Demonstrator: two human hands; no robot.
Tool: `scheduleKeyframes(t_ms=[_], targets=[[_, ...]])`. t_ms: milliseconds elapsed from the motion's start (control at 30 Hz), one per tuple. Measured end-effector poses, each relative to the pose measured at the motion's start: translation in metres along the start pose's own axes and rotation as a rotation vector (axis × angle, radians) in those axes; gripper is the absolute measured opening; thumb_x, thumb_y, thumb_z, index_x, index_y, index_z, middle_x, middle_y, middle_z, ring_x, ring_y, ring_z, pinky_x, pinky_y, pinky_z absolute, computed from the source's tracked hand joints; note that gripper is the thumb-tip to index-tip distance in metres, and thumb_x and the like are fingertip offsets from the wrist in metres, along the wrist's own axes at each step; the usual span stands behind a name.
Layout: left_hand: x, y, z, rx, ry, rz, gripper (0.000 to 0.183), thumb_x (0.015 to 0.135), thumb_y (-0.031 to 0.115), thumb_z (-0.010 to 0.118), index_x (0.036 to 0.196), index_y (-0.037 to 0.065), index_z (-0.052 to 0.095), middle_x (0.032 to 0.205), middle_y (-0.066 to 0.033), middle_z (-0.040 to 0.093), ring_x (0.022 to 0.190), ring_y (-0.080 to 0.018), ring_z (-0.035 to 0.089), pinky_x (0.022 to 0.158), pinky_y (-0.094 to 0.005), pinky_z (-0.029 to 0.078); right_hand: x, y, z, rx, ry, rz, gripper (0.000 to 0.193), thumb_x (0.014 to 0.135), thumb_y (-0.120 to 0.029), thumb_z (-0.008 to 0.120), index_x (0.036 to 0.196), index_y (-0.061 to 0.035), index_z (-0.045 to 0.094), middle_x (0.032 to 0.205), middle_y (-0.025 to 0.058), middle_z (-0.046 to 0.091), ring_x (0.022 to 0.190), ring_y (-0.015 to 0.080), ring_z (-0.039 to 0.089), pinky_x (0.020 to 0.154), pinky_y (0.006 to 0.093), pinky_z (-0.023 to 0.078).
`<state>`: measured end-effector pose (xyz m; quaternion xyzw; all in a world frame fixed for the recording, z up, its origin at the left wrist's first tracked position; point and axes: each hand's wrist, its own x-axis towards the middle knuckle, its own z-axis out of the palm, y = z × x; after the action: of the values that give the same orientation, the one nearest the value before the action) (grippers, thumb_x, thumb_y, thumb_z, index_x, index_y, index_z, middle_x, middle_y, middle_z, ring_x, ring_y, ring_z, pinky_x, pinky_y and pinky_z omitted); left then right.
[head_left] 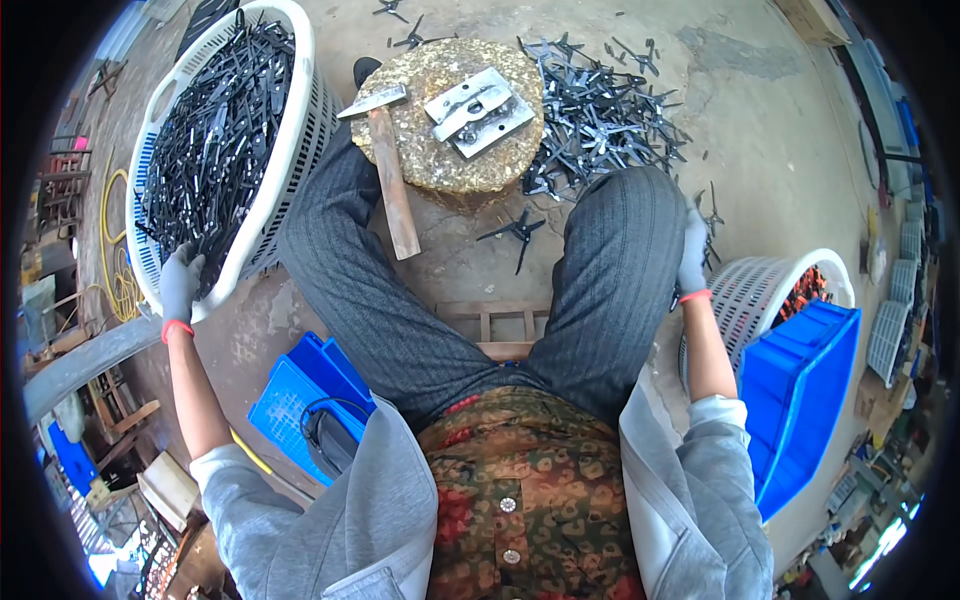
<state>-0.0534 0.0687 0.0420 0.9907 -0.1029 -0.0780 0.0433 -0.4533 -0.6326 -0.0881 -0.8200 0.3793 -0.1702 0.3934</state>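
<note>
My left hand (181, 284), in a grey glove, rests at the near rim of a tall white basket (318, 105). Its thumb and fingers are apart against the slim black clamp-like pieces (222, 125) heaped inside. My right hand (692, 252), also gloved, hangs by the outer side of my right knee. The knee hides part of it, and its fingers do not show clearly. Several black pieces lie on the floor just beyond it. Between my knees stands a round block (410, 150) bearing a metal plate fixture (482, 112) and a wooden-handled hammer (393, 185).
A loose pile of black pronged pieces (600, 120) covers the floor right of the block; one pronged piece (518, 232) lies before it. At my right are a white basket (728, 290) with orange-and-black pieces and a blue crate (800, 400). Blue bins (285, 410) sit at my left.
</note>
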Motion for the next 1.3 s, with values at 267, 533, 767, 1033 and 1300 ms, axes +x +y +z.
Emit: scheduleKeyframes(t_ms=[267, 533, 767, 1033, 1300], targets=[[-0.107, 0.114, -0.033, -0.367, 0.198, 0.027, 0.027, 0.093, 0.012, 0.053, 0.116, -0.001, 0.059, 0.101, -0.0081, 0.066, 0.095, -0.0125, 0.059, 0.085, -0.0254, 0.045, -0.027, 0.063, 0.159, -0.561, -0.339, 0.085, 0.017, 0.09, -0.018, 0.056, 0.096, -0.0029, 0.063, 0.081, 0.0016, 0.062, 0.069, 0.0098, 0.056, 0.063, 0.0232, 0.045], [-0.164, 0.228, -0.042, -0.416, 0.181, 0.094, 0.024, 0.087, 0.011, 0.053, 0.106, 0.0, 0.063, 0.098, -0.0123, 0.066, 0.093, -0.0214, 0.062, 0.084, -0.0304, 0.046, -0.028, 0.094, 0.196, -0.614, -0.375, 0.306, 0.016, 0.089, -0.019, 0.057, 0.093, -0.0042, 0.062, 0.077, 0.0004, 0.06, 0.065, 0.0094, 0.054, 0.059, 0.0227, 0.045], [-0.17, 0.285, -0.031, -0.488, 0.194, 0.403, 0.021, 0.082, 0.011, 0.058, 0.102, 0.004, 0.063, 0.101, -0.0126, 0.065, 0.095, -0.0301, 0.06, 0.088, -0.0392, 0.044, -0.022, 0.101, 0.158, -0.2, -0.245, 0.46, 0.015, 0.089, -0.02, 0.057, 0.09, -0.0054, 0.062, 0.074, -0.0005, 0.058, 0.061, 0.0091, 0.053, 0.056, 0.0222, 0.044], [-0.173, 0.356, -0.022, -0.564, 0.281, 0.821, 0.042, 0.071, 0.003, 0.065, 0.112, 0.004, 0.058, 0.114, -0.0132, 0.058, 0.103, -0.0322, 0.055, 0.09, -0.0414, 0.043, -0.03, -0.083, -0.048, 0.682, -0.152, 0.244, 0.019, 0.09, -0.024, 0.056, 0.086, -0.0051, 0.058, 0.066, -0.0021, 0.052, 0.056, 0.0067, 0.048, 0.05, 0.022, 0.039], [-0.178, 0.409, -0.03, -0.37, 0.471, 1.069, 0.06, 0.062, 0.01, 0.07, 0.119, 0.004, 0.053, 0.127, -0.0201, 0.045, 0.113, -0.0385, 0.047, 0.094, -0.0474, 0.039, -0.105, -0.245, -0.061, 0.708, -0.834, 0.128, 0.041, 0.084, -0.037, 0.062, 0.096, 0.0014, 0.055, 0.071, 0.0015, 0.056, 0.059, 0.0088, 0.053, 0.056, 0.0221, 0.041]])
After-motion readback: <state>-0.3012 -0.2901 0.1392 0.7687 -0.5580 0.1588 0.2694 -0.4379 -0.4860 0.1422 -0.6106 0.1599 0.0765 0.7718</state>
